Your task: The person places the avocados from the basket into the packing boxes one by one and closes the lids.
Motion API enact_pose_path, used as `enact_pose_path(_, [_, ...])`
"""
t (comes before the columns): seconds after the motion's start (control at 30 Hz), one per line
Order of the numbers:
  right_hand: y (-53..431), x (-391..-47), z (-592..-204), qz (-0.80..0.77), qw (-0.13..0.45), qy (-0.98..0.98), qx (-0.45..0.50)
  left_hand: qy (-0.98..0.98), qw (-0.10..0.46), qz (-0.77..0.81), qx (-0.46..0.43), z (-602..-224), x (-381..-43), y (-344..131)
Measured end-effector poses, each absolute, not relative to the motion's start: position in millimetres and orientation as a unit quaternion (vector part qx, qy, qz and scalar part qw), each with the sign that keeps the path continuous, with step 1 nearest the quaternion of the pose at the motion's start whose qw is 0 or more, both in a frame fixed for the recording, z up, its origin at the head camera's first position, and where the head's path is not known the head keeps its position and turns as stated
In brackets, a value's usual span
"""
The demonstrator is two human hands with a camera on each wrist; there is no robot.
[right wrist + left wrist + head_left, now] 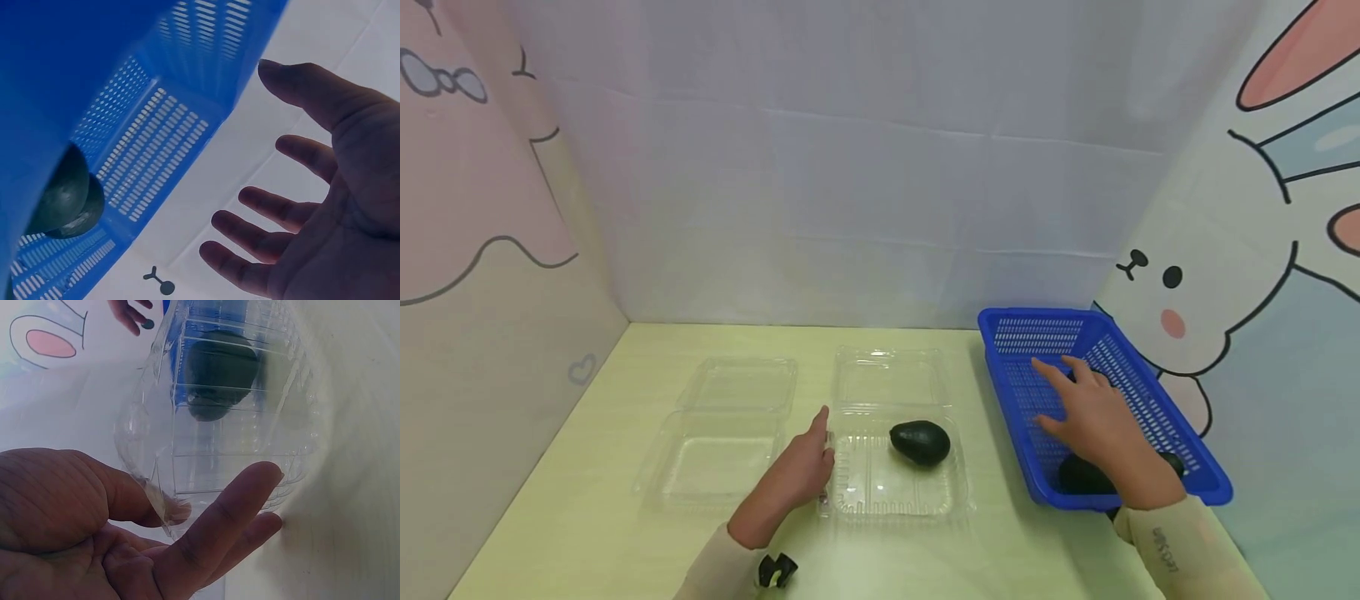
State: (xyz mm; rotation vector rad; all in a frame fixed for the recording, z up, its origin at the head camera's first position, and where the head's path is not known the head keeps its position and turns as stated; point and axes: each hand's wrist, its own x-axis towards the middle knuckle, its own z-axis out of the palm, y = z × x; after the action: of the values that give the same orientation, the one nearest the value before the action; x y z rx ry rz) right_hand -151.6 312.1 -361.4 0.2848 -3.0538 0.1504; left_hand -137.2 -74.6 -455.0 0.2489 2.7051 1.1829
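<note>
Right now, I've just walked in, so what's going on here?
A person's left hand pinches the left edge of an open, clear plastic clamshell container holding one dark green, pear-shaped avocado. The empty right hand hovers over a blue, perforated plastic basket holding more dark fruit. Another open clear container sits left.

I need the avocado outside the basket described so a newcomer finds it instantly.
From the blue basket on the table's right, look left to the nearest open clear container. In its near half, toward the right side, lies a glossy, dark, pear-shaped avocado. Other dark fruits lie in the basket; this is the only one in a clear container.
</note>
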Motion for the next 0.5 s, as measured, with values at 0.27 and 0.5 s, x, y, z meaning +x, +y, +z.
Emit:
enact_pose_path(0.27, [339, -159, -367, 0.07, 0.009, -0.995, 0.068, 0.91, 0.09, 0.396, 0.082, -455, -137, -74])
enact_pose_path(0.5, [358, -164, -368, 0.081, -0.023, -0.995, 0.047, 0.91, 0.092, 0.395, 0.084, -456, -138, -74])
